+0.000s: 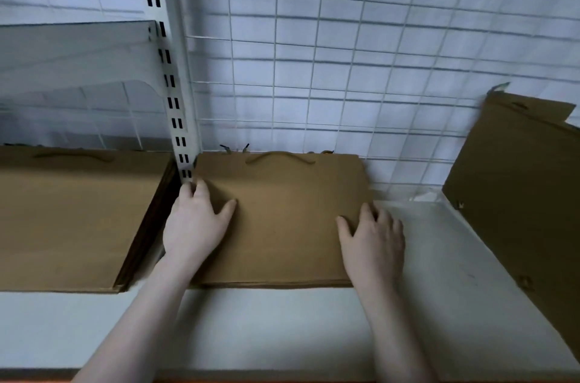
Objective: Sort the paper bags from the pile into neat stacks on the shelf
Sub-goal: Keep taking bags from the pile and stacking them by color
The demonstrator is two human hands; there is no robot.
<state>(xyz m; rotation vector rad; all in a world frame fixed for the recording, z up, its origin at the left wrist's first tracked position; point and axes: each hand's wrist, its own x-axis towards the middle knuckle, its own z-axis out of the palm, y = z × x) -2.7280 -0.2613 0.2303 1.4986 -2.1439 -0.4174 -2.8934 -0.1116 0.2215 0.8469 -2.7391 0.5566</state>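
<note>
Shelving of white painted metal (439,257) ran across the view, smooth and matt, with a slotted upright post (175,100) dividing it into bays and a white wire grid (314,53) behind, backed by pale sheeting. A clear plastic divider (78,62) stood in the left bay above the shelf.

Brown kraft paper bags lay flat in three groups. The middle stack (282,219) sat just right of the post, its edges fairly even, a twisted paper handle curving across the top bag at the far edge. A thicker stack (69,219) filled the left bay. At the right, more bags (518,194) leaned tilted against the grid, well apart from the middle stack.

Both forearms reached in from below, bare. The left hand (196,222) rested on the middle stack's left edge, its thumb spread flat on the paper and its fingers curled down over the side by the post. The right hand (373,241) sat likewise at the right edge, thumb on top, fingers bent over the side, the two hands holding the stack between them.
</note>
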